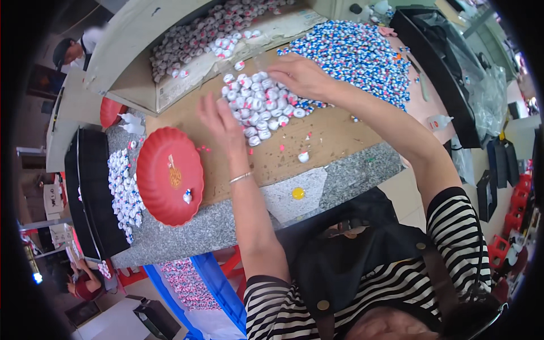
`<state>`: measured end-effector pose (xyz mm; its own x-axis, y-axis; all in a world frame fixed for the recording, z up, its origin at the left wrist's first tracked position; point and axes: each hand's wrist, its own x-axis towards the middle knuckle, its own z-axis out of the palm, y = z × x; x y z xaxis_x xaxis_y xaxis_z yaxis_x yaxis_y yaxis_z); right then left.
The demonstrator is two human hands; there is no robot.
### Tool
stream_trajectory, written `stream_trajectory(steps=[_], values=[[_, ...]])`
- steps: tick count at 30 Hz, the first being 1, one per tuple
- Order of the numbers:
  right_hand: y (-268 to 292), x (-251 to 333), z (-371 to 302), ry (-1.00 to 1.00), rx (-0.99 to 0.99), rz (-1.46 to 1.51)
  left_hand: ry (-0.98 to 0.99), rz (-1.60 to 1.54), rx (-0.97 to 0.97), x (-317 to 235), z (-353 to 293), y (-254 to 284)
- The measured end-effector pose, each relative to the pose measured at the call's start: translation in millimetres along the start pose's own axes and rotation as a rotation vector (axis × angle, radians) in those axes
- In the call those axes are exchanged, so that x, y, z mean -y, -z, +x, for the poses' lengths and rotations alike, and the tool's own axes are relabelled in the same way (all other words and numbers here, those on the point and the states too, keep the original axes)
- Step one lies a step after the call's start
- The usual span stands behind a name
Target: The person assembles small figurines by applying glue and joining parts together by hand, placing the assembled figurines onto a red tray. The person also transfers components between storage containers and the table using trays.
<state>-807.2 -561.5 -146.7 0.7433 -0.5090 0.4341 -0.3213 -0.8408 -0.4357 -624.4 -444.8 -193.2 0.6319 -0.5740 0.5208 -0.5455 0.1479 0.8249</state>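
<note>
Pieces [262,107], white and rounded, lie heaped on the counter [357,170] between the left hand [222,122], loosely spread, and the curled right hand [301,76] (any pinch cannot be told); likely light, hard, roll-prone, best gripped around their sides.

From the person's head, the left camera of a side-by-side fisheye pair looks steeply down, close above the granite workbench [187,243], with the left hand [224,127] and right hand [300,76] above the frame's centre; the wearer's striped shirt [459,232] crowds the lower edge, while probably red stools [513,207] blur far off, toward the right rim.
</note>
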Motion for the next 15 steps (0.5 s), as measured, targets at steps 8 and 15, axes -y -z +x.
stream_trajectory(steps=[8, 15], values=[[43, 21, -113, -0.017, 0.023, -0.07, -0.21, 0.134, 0.888, -101, -71, 38], [-4, 23, -89, -0.002, 0.048, -0.23, -0.149, 0.127, 0.926, -67, -81, 28]])
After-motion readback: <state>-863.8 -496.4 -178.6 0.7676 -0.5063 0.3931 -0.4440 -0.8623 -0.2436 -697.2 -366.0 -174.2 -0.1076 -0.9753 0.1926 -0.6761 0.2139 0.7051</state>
